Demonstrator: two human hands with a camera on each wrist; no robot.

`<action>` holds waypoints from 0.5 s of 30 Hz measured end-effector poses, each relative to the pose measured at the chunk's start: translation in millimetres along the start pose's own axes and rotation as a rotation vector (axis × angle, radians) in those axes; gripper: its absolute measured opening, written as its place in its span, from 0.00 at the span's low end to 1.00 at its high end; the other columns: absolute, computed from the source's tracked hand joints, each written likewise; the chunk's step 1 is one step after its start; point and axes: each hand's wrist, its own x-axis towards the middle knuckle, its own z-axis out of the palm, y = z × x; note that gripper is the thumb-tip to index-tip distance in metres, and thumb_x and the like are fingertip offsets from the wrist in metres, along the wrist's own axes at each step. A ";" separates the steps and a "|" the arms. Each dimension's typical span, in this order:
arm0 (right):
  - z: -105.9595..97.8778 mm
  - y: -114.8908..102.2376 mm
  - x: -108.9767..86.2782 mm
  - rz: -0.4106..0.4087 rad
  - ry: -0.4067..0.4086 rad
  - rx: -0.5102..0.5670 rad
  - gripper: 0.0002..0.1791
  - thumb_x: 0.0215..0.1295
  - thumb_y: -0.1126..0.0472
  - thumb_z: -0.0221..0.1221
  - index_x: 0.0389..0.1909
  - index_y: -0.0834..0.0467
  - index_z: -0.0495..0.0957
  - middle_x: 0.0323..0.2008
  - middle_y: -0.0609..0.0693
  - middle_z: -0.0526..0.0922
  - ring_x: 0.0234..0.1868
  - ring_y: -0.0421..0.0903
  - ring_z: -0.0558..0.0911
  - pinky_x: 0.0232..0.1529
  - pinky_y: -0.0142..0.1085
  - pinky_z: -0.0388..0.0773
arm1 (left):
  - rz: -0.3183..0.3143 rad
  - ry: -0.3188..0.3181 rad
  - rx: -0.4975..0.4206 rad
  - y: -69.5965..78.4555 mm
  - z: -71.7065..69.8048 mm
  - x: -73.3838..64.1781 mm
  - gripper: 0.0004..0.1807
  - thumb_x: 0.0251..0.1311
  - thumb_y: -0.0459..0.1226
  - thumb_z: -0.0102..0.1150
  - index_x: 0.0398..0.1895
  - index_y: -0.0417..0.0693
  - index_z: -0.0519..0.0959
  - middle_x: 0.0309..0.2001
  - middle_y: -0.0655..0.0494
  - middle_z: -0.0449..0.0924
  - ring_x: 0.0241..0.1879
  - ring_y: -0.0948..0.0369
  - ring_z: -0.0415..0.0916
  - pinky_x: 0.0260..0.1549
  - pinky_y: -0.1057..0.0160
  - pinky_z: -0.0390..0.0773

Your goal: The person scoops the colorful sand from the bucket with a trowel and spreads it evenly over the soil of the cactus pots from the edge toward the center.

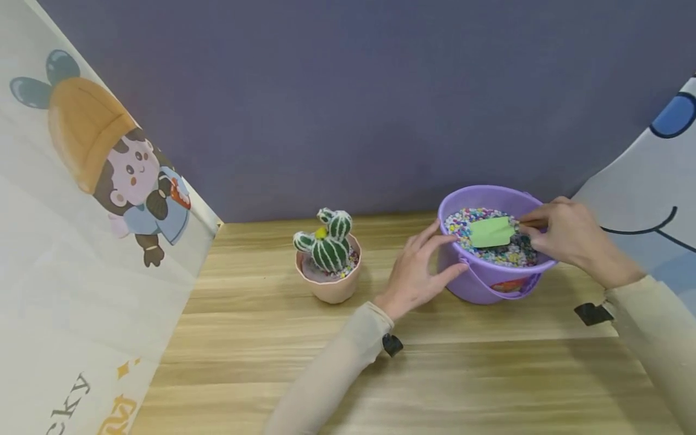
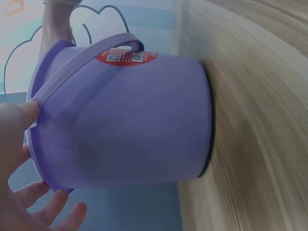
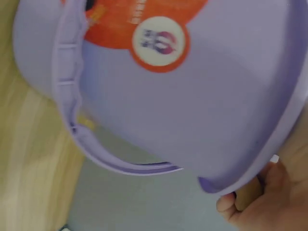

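A purple bucket [image 1: 478, 287] stands at the right of the table, with many small colourful beads or pebbles [image 1: 505, 258] inside. My right hand [image 1: 568, 232] grips the brown handle of a small shovel [image 1: 492, 232] whose pale green blade lies over the beads. In the right wrist view that handle [image 3: 249, 193] shows between thumb and fingers by the rim. My left hand [image 1: 415, 272] touches the bucket's near-left rim, thumb and fingers spread. Left of it sits a pink pot [image 1: 333, 291] holding a green knitted-looking cactus [image 1: 330, 252]; some coloured bits lie on its right side.
The bucket's purple carrying handle [image 1: 502, 295] hangs down in front. A dark grey panel [image 1: 337, 109] rises behind the wooden table [image 1: 244, 362]. White printed panels flank it, the left one with a cartoon figure [image 1: 136, 172].
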 end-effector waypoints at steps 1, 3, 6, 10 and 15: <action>0.4 0.4 -0.2 0.009 -0.008 0.005 0.10 0.58 0.63 0.73 0.39 0.63 0.92 0.31 0.58 0.93 0.37 0.61 0.84 0.39 0.59 0.77 | 0.001 0.002 0.002 0.1 -0.8 0.1 0.32 0.69 0.61 0.64 0.73 0.65 0.76 0.86 0.60 0.54 0.78 0.52 0.66 0.72 0.41 0.74; 0.3 1.2 -0.7 0.014 -0.029 0.014 0.10 0.59 0.62 0.73 0.41 0.62 0.92 0.33 0.58 0.93 0.37 0.59 0.84 0.38 0.57 0.78 | 0.000 0.007 0.009 0.1 -2.3 0.2 0.31 0.69 0.60 0.65 0.72 0.65 0.76 0.86 0.60 0.55 0.78 0.53 0.66 0.72 0.42 0.74; -0.6 2.0 -2.5 0.007 -0.042 0.023 0.10 0.60 0.62 0.73 0.42 0.60 0.92 0.34 0.57 0.94 0.38 0.59 0.84 0.39 0.56 0.78 | 0.005 0.005 0.026 0.3 -3.6 0.9 0.31 0.69 0.61 0.65 0.72 0.66 0.76 0.85 0.59 0.56 0.78 0.54 0.66 0.73 0.45 0.73; -2.0 2.8 -5.1 0.028 -0.052 0.039 0.11 0.61 0.61 0.73 0.43 0.60 0.92 0.37 0.57 0.94 0.42 0.61 0.85 0.41 0.56 0.77 | 0.007 -0.001 0.036 0.5 -2.8 2.0 0.31 0.69 0.61 0.65 0.72 0.66 0.76 0.85 0.59 0.57 0.78 0.54 0.66 0.74 0.45 0.72; -4.5 5.7 -7.1 0.076 -0.057 0.046 0.10 0.62 0.60 0.73 0.43 0.59 0.93 0.41 0.61 0.93 0.43 0.59 0.86 0.40 0.48 0.78 | 0.000 0.002 0.016 0.2 -2.1 2.1 0.32 0.69 0.60 0.65 0.73 0.66 0.76 0.85 0.60 0.56 0.79 0.53 0.65 0.74 0.44 0.72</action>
